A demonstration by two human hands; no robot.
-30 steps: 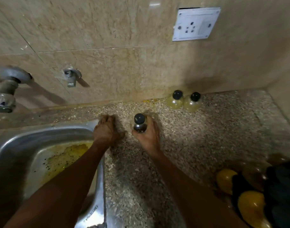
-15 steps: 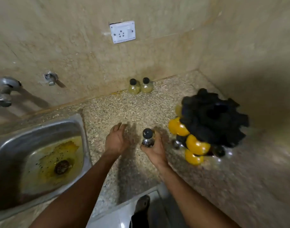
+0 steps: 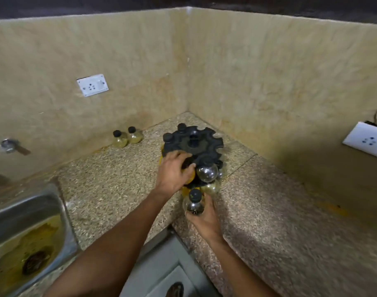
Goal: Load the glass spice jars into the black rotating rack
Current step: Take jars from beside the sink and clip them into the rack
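While the right hand (image 3: 204, 219) is curled round a jar (image 3: 194, 203) and holds it upright, cap uppermost, the rack (image 3: 194, 142) lies just beyond it, farther from the body and a little to the left. The jar's long axis runs vertically, in line with the way the loaded jars hang by their necks from the rack's notched tiers. The held jar is level with the lower tier, almost touching a pale jar already seated there; whether the two touch cannot be told.

The left hand (image 3: 174, 170) is laid on the near side of the rack, between the right hand and the top disc, with fingers curled over the tier edge and over what seems to be a yellow jar; the grip looks like a steadying or turning hold. A clear jar (image 3: 206, 172) hangs just right of that hand's fingertips.

Open notches are seen on the top disc on the far right side, away from both hands, so a turn of the rack is judged likely before the held jar can be slid in neck first. The right hand is the nearer to any slot on the near side.

Two more jars (image 3: 127, 137) are left on the counter (image 3: 119, 179), well to the left of the left hand, against the wall.
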